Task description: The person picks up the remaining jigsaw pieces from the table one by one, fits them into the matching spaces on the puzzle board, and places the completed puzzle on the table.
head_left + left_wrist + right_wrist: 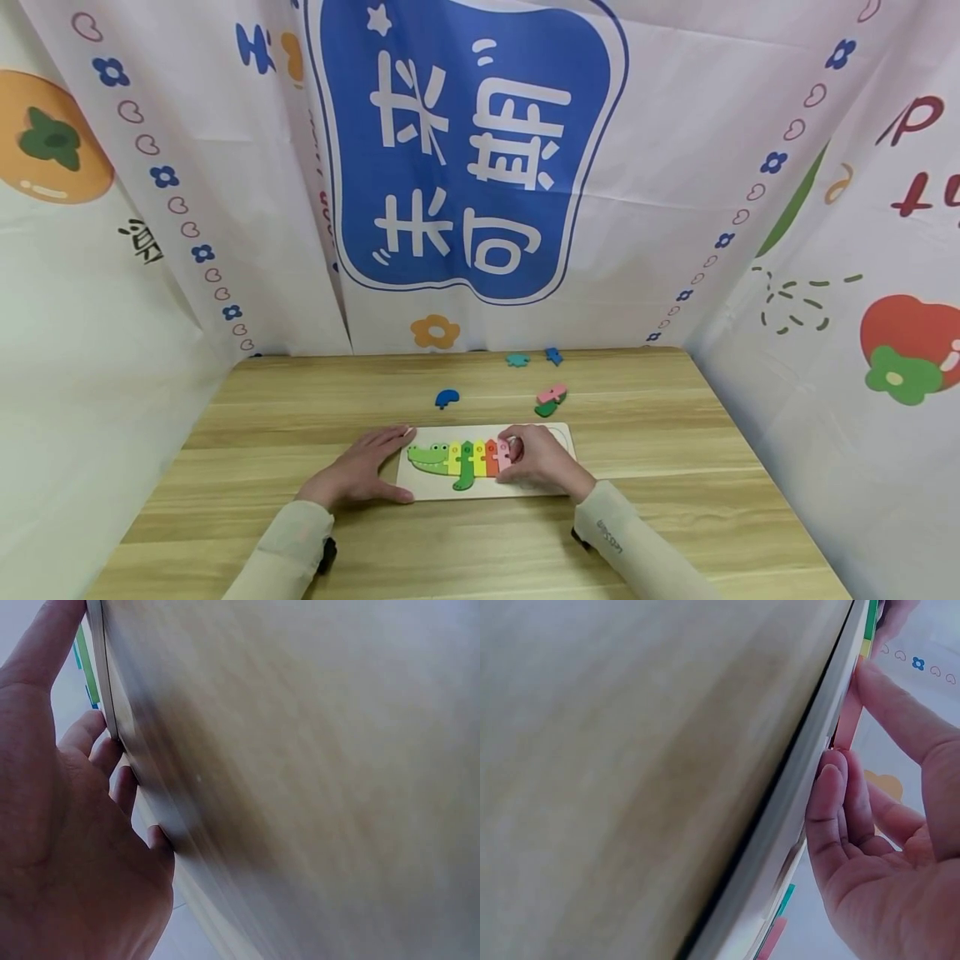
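Observation:
A pale wooden puzzle board lies on the table with a crocodile puzzle in it: a green head, a green leg piece, and yellow, green and orange-red body pieces. My left hand holds the board's left end, thumb at the front corner and fingers at the back corner. Over the board's right half, my right hand pinches a pink puzzle piece beside the orange-red piece. In the right wrist view the thumb and curled fingers are close at the board's surface.
Behind the board lie loose pieces: a blue one, a pink one overlapping a dark green one, a teal one and another blue one near the table's back edge. Printed cloth hangs around three sides.

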A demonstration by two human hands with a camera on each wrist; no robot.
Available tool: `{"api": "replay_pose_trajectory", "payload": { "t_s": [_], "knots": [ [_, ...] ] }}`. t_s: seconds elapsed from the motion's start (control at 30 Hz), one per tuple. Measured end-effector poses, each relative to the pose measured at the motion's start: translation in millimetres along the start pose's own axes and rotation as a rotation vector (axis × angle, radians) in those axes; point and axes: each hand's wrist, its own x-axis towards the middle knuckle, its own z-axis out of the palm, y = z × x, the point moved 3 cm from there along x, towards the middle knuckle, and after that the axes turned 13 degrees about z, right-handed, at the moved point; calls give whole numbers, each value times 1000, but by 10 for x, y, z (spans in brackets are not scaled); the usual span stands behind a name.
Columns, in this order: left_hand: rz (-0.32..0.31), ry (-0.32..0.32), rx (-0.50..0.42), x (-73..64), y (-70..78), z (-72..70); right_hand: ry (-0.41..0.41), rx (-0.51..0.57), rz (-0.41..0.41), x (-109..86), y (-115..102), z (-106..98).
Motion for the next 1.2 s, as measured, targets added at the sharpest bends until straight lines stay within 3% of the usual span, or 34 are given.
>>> {"api": "replay_pose_trajectory", "payload": {
  "t_s": [0.63,0.9,1.07,1.2],
  "knots": [
    [-14,-7,-11,-1,11,-8,8,-52,9,4,-4,17],
    [-8,-7,-4,2,20,-15,0,8,3,-4,32,-53],
    [-13,-4,-4,-1,28,-19,114,11,-23,57,63,-233],
    [-14,-3,-6,-1,23,-18,259,56,29,133,155,-415]
  ]
}}
